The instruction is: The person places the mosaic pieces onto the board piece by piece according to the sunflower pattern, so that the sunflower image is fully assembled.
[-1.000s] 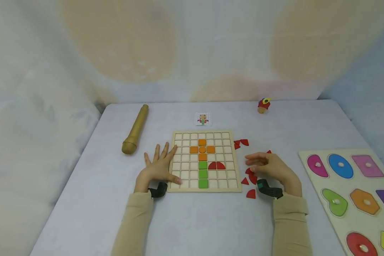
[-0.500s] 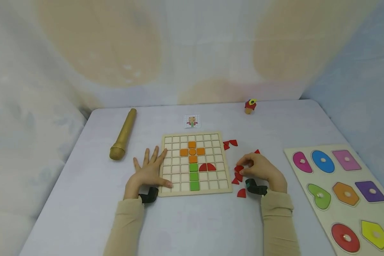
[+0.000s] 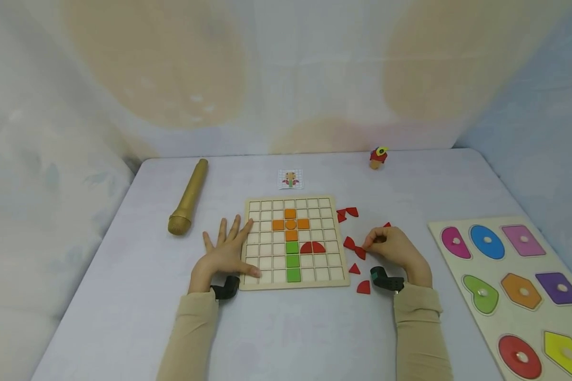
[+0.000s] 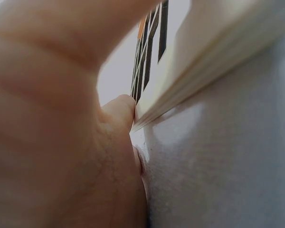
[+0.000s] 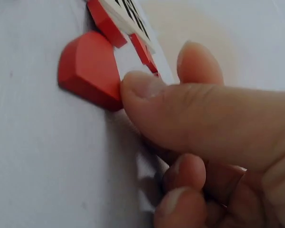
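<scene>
A wooden grid board point(image 3: 271, 287) bears orange squares and an orange disc in a cross, a column of green squares point(image 3: 293, 261) and two red quarter-circles point(image 3: 312, 247). My left hand point(image 3: 223, 256) rests spread on the board's left edge, its thumb on the lower left cells; in the left wrist view the thumb point(image 4: 118, 110) lies on the rim. Right of the board, my right hand point(image 3: 398, 248) pinches the corner of a red quarter-circle piece point(image 5: 92, 66) between thumb and forefinger. Another red piece point(image 3: 349, 242) lies against it. Part of the grip is hidden.
More red pieces lie nearby, including a triangle point(image 3: 355, 269) and a quarter-circle point(image 3: 364, 287). A pattern card point(image 3: 291, 179) lies behind the board. A gold microphone point(image 3: 188, 198) stands off left, a parrot figure point(image 3: 378, 157) at the back, a knobbed shape puzzle point(image 3: 493, 264) right.
My right hand's fingers have come together on a red piece, and the red pieces beside it have shifted apart. The left hand stays on the board. The head view has swung slightly.
</scene>
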A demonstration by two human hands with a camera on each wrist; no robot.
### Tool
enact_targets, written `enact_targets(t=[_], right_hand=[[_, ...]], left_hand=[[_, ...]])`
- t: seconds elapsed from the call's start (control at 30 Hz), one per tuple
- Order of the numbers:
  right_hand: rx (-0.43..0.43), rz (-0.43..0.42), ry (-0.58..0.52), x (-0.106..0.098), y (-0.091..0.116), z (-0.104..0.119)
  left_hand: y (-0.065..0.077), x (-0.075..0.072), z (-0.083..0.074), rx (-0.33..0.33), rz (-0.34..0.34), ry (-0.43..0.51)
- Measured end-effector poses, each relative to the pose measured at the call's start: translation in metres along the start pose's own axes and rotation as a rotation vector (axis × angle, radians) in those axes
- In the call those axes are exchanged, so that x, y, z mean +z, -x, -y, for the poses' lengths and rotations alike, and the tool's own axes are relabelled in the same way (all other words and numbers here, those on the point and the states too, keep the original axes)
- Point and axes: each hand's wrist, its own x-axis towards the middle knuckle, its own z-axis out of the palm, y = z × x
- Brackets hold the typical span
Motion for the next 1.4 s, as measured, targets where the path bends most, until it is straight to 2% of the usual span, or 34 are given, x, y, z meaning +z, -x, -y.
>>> enact_targets(t=[0.17, 0.33, 0.6, 0.8, 1.03, 1.23, 1.4], right_hand=[[-0.037, 0.006, 0.04, 0.005, -0.002, 0.008], [0.0, -0.008, 0.112, 0.011, -0.006, 0.016], [0.028, -0.07, 0.041, 0.014, -0.008, 0.018], [0.035, -0.025, -0.063, 0.014, -0.006, 0.023], [-0.018, 0.057, -0.151, 0.02, -0.007, 0.033], [-0.099, 0.078, -0.092, 0.031, -0.009, 0.045], [-0.107, 0.104, -0.011, 0.035, -0.009, 0.051]], left_hand=[[-0.001, 0.0, 0.0, -0.002, 0.002, -0.016], [-0.001, 0.0, 0.0, -0.018, 0.003, -0.024], [0.0, -0.001, 0.001, -0.009, -0.001, -0.022], [0.001, -0.001, -0.001, -0.015, 0.005, -0.025], [0.004, -0.002, -0.001, -0.031, 0.008, -0.02], [0.002, -0.002, -0.001, -0.019, 0.002, -0.017], [0.002, -0.002, -0.003, -0.028, 0.011, -0.02]])
